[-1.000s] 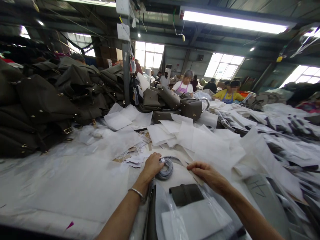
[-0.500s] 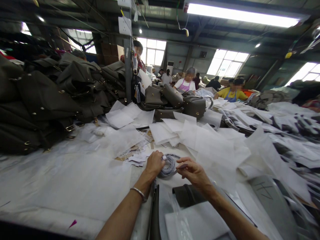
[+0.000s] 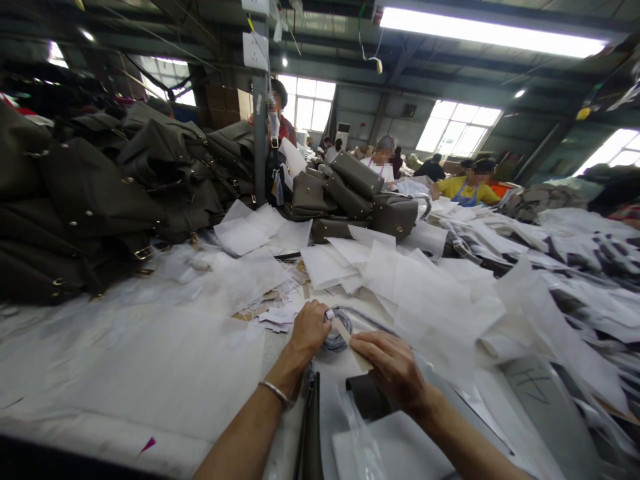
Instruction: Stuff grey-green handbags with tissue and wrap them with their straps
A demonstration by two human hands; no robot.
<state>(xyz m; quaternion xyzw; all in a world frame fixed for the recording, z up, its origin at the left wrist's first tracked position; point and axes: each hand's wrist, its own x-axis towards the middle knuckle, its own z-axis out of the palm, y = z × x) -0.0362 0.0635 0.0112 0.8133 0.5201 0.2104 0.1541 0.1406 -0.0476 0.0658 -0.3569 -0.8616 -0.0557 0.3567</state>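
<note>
A coil of grey cord or strap (image 3: 336, 343) lies in front of me, and my left hand (image 3: 312, 327) is closed on its left side. By the left fingertips a small white piece (image 3: 330, 314) shows. My right hand (image 3: 393, 363), palm down, pinches a pale beige strip (image 3: 344, 329) that runs across the coil. The strip's far end is near the left fingers. Below the right hand lie a dark rolled piece (image 3: 367, 392) of bag material and a white sheet (image 3: 395, 443) beside clear plastic.
Dark bags (image 3: 105, 187) are heaped at the left, more bags (image 3: 350, 187) behind. White sheets (image 3: 420, 287) spread across the middle and right. Small tags (image 3: 275, 313) lie beyond my left hand. A post (image 3: 261, 133) rises at the back; co-workers (image 3: 467, 190) are beyond.
My right hand has come down, turning from a raised pinch to palm down. The strip in it now lies across the coil. A bag in the back pile has been raised.
</note>
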